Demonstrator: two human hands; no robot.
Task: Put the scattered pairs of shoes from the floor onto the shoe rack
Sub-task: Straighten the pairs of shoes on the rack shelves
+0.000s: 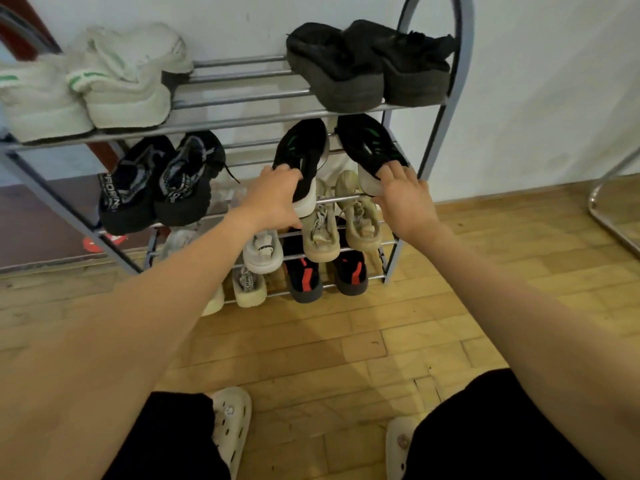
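Nearest the camera, two knees in black shorts (166, 441) frame pale perforated clogs (231, 424) on the wooden floor (346, 341). Both bare forearms reach forward to the metal shoe rack (460, 81) against the white wall.

The left hand (273, 199) has its grip closed on the heel of the left black sneaker (304, 157), fingers curled over the collar and thumb under the white sole; the shoe points toe-inward on the second shelf. Just beside it, the right black sneaker (370, 147) lies on the same shelf, and the right hand (405, 199) rests on its heel with fingers spread flat, a loose grip that does not clamp it.

Left on that shelf sits a black patterned pair (159, 181). The top shelf carries a white pair (104, 81) at left and a black chunky pair (367, 64) at right. Beige sneakers (339, 223) and black shoes with red marks (325, 275) fill the lower shelves.
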